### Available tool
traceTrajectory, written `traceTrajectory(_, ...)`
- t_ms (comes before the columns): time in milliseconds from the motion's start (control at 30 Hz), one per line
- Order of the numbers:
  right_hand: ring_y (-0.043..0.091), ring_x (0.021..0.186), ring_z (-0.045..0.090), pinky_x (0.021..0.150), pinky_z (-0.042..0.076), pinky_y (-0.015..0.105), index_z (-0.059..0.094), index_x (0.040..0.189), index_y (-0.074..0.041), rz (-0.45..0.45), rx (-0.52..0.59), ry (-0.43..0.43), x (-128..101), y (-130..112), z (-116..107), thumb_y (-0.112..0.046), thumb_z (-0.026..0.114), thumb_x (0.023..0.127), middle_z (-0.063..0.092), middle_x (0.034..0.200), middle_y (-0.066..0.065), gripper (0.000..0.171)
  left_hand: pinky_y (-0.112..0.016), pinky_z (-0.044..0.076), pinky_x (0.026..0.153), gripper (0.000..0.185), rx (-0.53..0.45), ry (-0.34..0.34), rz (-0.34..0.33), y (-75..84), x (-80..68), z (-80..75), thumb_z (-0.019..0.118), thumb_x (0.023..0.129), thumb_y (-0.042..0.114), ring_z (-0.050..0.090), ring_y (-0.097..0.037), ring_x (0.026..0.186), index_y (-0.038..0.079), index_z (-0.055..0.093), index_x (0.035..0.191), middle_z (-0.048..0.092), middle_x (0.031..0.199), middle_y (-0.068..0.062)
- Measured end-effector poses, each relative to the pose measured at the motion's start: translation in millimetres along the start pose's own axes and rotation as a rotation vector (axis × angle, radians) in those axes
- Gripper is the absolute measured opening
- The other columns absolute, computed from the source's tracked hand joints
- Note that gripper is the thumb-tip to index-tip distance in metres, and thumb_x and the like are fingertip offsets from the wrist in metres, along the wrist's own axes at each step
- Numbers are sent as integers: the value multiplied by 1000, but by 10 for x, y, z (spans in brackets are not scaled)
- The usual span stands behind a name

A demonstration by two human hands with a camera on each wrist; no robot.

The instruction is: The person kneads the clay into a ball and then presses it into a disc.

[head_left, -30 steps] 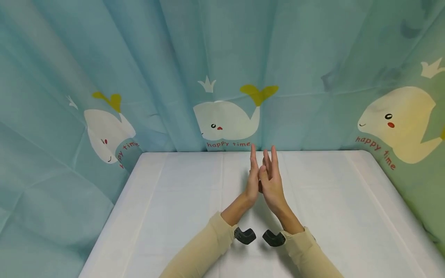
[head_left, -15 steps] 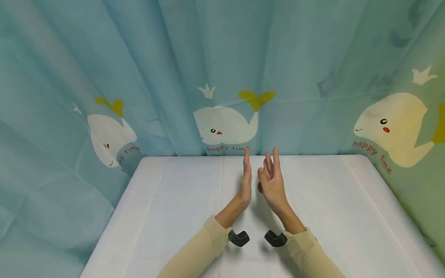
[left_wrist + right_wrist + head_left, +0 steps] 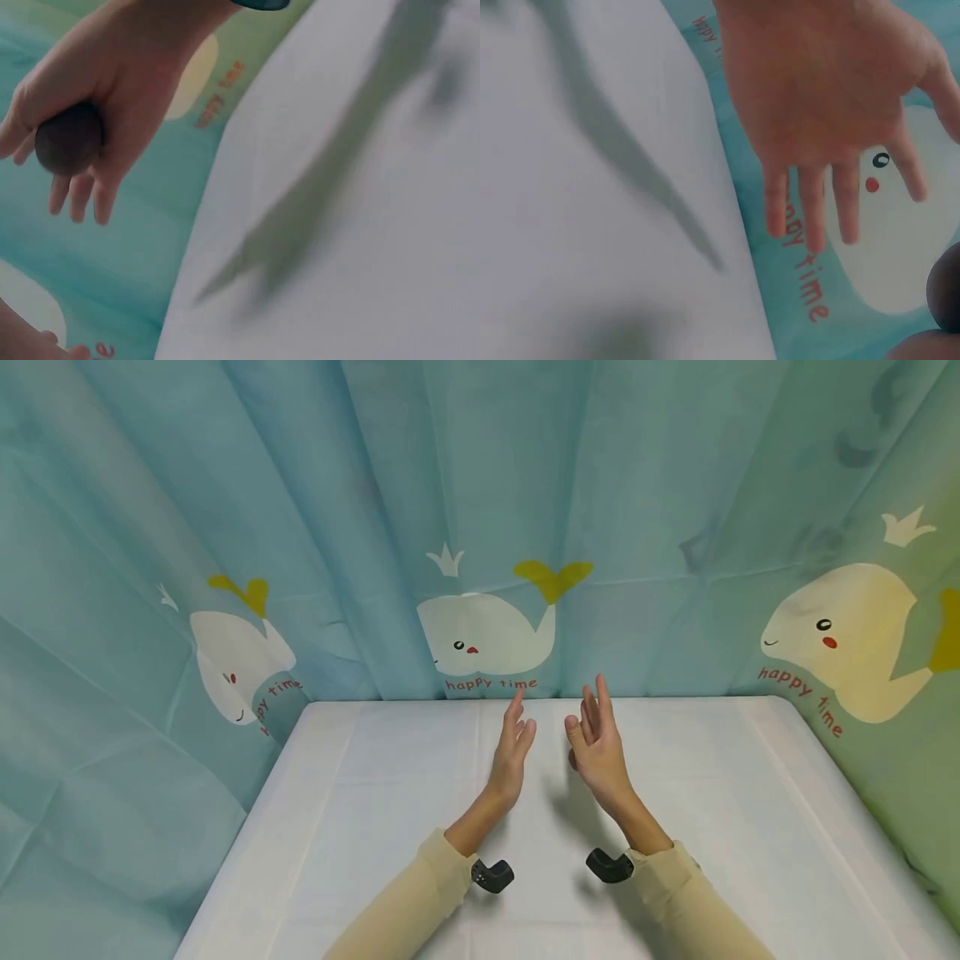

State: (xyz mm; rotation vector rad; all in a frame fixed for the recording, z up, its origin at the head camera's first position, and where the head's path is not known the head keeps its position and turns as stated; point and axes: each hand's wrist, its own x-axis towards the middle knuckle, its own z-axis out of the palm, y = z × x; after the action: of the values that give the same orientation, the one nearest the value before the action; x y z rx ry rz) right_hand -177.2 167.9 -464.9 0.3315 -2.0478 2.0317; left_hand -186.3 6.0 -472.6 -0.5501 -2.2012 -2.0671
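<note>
My two hands are raised over a white table [image 3: 360, 827], palms facing each other with a gap between them. The left hand [image 3: 513, 745] is empty, its fingers straight and spread, as the right wrist view shows of the left hand [image 3: 825, 97]. The right hand [image 3: 597, 745] keeps a small dark ball [image 3: 572, 763] in its palm. In the left wrist view the ball [image 3: 67, 139] sits at the base of the right hand's thumb [image 3: 11, 131], with the fingers [image 3: 79, 202] loosely extended. An edge of the ball [image 3: 946, 289] shows in the right wrist view.
A teal curtain [image 3: 480, 485] printed with white whales closes in the table at the back and on both sides. Black wrist cameras [image 3: 492, 875] [image 3: 607, 866] stick out from the beige sleeves. Nothing else lies on the tabletop.
The palms were pressed together a second ago. They have since drawn apart, left hand going left and right hand right, and the ball has stayed in the right palm.
</note>
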Motion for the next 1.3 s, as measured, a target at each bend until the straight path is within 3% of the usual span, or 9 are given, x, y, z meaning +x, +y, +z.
traceTrajectory(233, 24, 157, 10, 124, 15, 44, 0, 166, -34, 1, -89, -22, 92, 22, -106, -21, 57, 107, 9, 171, 5, 83, -67, 21, 117, 73, 27, 40, -64, -72, -19, -166, 57, 102, 35, 28, -46, 148, 20, 22, 165, 25, 166, -15)
traceTrajectory(400, 32, 157, 11, 124, 16, 52, 1, 167, -22, -1, -315, -66, 176, -38, -243, -24, 59, 107, 6, 172, 9, 84, -66, 22, 118, 71, 58, 40, -81, -4, -52, -282, 57, 103, 25, 30, -47, 148, 16, 22, 164, 27, 166, -17)
traceTrajectory(500, 39, 154, 17, 120, 22, 59, 5, 167, -20, -3, -490, -120, 262, 84, -376, -30, 60, 106, 9, 172, 10, 83, -65, 22, 118, 68, 70, 48, -77, -38, -58, -357, 56, 104, 25, 31, -48, 147, 17, 25, 164, 30, 165, -16)
traceTrajectory(567, 42, 153, 20, 118, 23, 63, 8, 167, -23, -16, -593, -165, 350, 276, -488, -35, 61, 105, 12, 172, 10, 83, -65, 22, 118, 67, 73, 59, -69, -150, -46, -406, 56, 104, 27, 32, -48, 146, 19, 28, 163, 32, 164, -13)
traceTrajectory(633, 48, 151, 20, 115, 23, 69, 11, 167, -21, -31, -667, -204, 403, 371, -571, -34, 62, 105, 15, 170, 16, 81, -64, 22, 118, 66, 74, 68, -74, -172, -58, -438, 56, 104, 26, 33, -49, 145, 17, 28, 163, 33, 163, -14)
traceTrajectory(867, 62, 147, 10, 111, 14, 78, 22, 164, -9, -19, -877, -348, 438, 678, -841, -31, 62, 105, 16, 162, 37, 75, -66, 25, 116, 64, 88, 77, -70, -221, -114, -501, 57, 103, 23, 37, -49, 143, 12, 32, 161, 37, 161, -17)
traceTrajectory(1000, 64, 146, 8, 110, 12, 80, 29, 161, -6, -5, -923, -360, 378, 763, -975, -27, 62, 105, 17, 161, 40, 68, -67, 25, 116, 64, 105, 75, -79, -237, -129, -544, 57, 104, 27, 38, -50, 142, 12, 33, 161, 38, 159, -18)
traceTrajectory(1300, 62, 147, 11, 109, 10, 81, 30, 163, -19, -61, -1113, -363, 322, 753, -1064, -39, 44, 111, 21, 165, 30, 57, -65, 26, 116, 59, 108, 144, -71, -206, -93, -742, 56, 105, 25, 39, -48, 142, 12, 36, 159, 39, 159, -17)
